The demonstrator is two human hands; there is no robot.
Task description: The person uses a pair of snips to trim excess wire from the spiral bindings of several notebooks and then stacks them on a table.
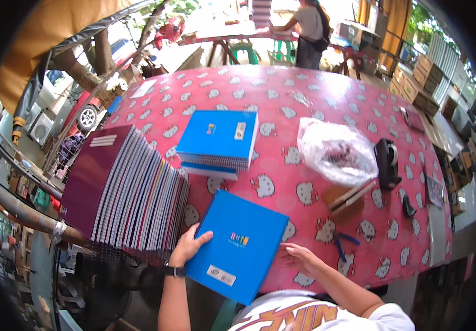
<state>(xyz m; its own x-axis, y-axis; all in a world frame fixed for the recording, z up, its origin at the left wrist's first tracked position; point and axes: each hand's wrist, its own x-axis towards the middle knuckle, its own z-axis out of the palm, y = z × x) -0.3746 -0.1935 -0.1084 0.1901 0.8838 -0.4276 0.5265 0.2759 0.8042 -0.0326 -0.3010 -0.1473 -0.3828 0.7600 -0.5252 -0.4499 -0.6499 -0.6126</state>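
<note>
A blue notebook [240, 243] lies flat at the near edge of the table, one corner hanging over it. My left hand [188, 247] grips its left edge, thumb on the cover. My right hand [304, 258] rests with spread fingers on the cloth at the notebook's right edge and holds nothing. To the left a long row of spiral notebooks [127, 190] leans in a slanted stack, a maroon cover outermost. A small pile of blue notebooks [219, 142] sits further back.
The table [304, 99] wears a pink cloth with white cat faces. On the right lie a clear plastic bag [337, 151], a black tape dispenser [386, 163], a brown block with wooden sticks [348, 197] and blue-handled pliers [343, 243]. Another person [309, 30] stands at a far table.
</note>
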